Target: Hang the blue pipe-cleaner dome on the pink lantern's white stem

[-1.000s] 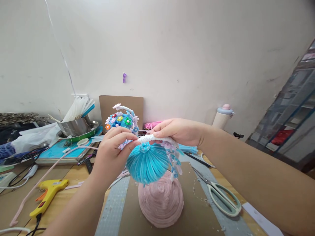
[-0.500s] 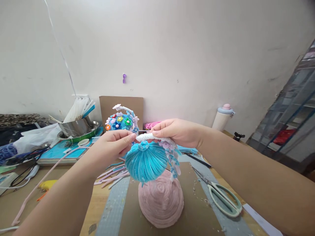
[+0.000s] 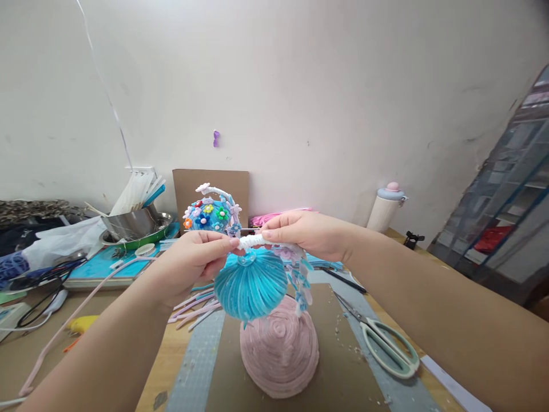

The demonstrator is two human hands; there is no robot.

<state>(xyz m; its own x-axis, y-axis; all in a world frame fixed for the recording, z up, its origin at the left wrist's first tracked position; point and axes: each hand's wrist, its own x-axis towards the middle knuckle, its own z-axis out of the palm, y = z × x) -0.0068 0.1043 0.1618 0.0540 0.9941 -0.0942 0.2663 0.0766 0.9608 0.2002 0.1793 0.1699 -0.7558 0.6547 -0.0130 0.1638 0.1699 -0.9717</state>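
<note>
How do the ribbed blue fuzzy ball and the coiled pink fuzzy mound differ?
The blue ball has ribs running top to bottom; the pink mound has rings coiling around its middle. The ball hangs beneath the white wrapped stem; the mound rests on the brown board. Both look fuzzy.

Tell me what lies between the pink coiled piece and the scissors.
The head view shows brown board scattered with pale bits, then a narrow edge of grey mat.

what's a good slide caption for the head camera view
Left hand and right hand pinch a white wrapped stem, with a blue ribbed form and pink coiled mound below.
</note>
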